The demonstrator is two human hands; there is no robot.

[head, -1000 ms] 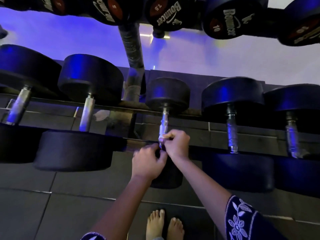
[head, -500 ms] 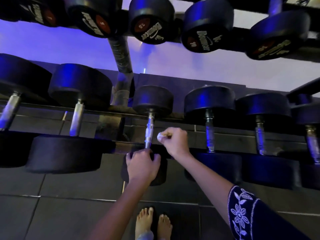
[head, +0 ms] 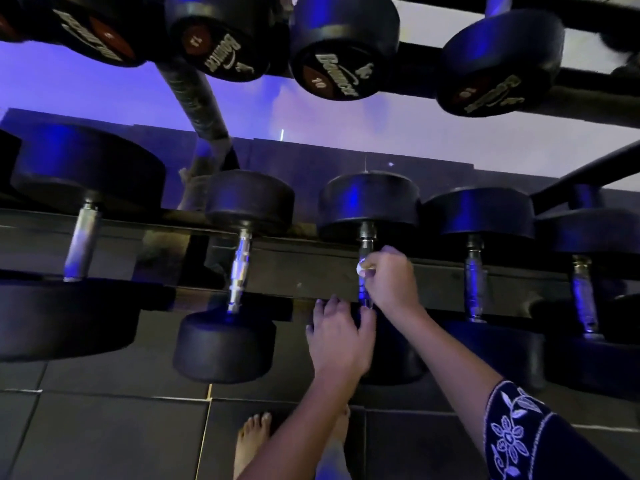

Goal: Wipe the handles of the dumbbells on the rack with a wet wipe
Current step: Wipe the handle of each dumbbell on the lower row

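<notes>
Wet wipe point(head: 361, 270) mostly hiding inside the right hand point(head: 389, 277), fingers point(head: 392, 251) pinching it against the dumbbell handle point(head: 363, 292) on the rack point(head: 166, 216) lower tier, left hand point(head: 337, 341) loose-fingered below, gripping nothing, blocking the near head point(head: 394, 362).

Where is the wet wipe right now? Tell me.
Head view, right of centre: the wet wipe is pinched in the right hand against a lower-row dumbbell handle, just above the left hand.

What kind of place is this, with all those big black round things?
Most likely a gym or weight room. Black dumbbells lie in a row on a rack, and a second row above carries a brand name and weight numbers, as on the upper dumbbell marked 10.
</notes>
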